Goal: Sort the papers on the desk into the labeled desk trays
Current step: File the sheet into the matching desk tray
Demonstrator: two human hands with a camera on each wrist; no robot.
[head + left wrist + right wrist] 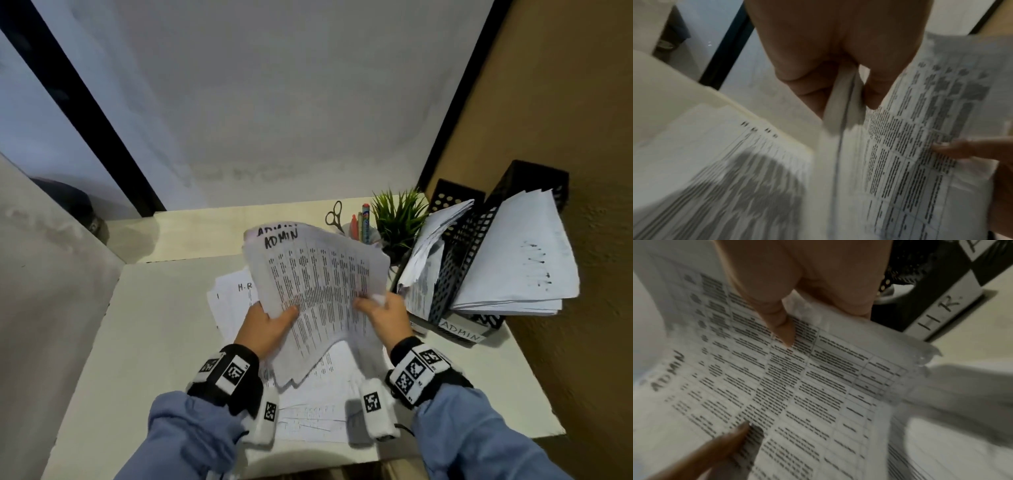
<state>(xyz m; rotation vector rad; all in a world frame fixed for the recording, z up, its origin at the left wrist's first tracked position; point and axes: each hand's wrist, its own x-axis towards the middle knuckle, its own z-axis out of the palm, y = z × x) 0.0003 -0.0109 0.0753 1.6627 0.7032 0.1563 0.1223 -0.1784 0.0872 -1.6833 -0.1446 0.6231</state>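
Note:
A bundle of printed sheets marked ADMIN (315, 287) is held up above the desk, tilted toward me. My left hand (270, 322) grips its left edge, thumb on top; in the left wrist view the sheets (900, 146) run between thumb and fingers (809, 84). My right hand (383, 315) pinches the right edge, its thumb pressed on the printed table of the ADMIN sheets (797, 386). More papers (233, 298), one marked H.R, lie on the desk beneath. Black mesh trays stand at the right: one labeled ADMIN (462, 332) and one labeled HR (941, 308), both holding papers.
A small green plant (397, 219), a cup with pens (359, 226) and scissors (334, 212) stand at the back, left of the trays. A brown wall (582, 102) closes the right side. The white desk (154, 325) extends to the left.

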